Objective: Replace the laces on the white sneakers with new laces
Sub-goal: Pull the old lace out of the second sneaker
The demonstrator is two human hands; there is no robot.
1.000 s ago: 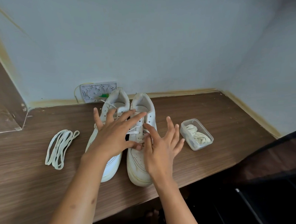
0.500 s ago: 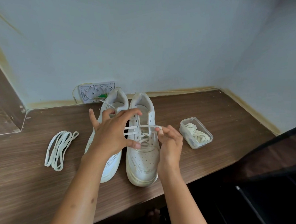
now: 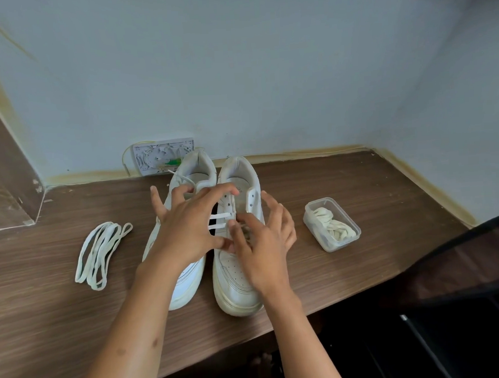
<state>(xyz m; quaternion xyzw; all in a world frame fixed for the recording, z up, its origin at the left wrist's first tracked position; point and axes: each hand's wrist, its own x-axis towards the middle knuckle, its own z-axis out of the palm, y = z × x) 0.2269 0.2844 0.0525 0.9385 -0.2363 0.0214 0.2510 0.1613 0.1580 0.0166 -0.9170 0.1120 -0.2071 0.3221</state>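
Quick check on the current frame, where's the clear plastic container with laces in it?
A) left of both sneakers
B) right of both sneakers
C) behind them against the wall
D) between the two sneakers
B: the clear container sits on the table to the right of the sneakers, while the loose flat laces lie to their left.

Two white sneakers stand side by side on the brown wooden desk (image 3: 358,179), toes toward the person, heels toward the wall. The left hand (image 3: 186,227) spreads over the left sneaker (image 3: 187,283), fingers reaching across to the right sneaker (image 3: 237,289). The right hand (image 3: 263,243) hovers over that shoe's lacing, fingers loosely bent; whether it pinches a lace is hard to tell. At nine o'clock lies a looped bundle of flat laces (image 3: 100,253). At three o'clock sits a clear plastic tub (image 3: 331,224) of cream laces. A white wall box (image 3: 158,156) is at twelve.
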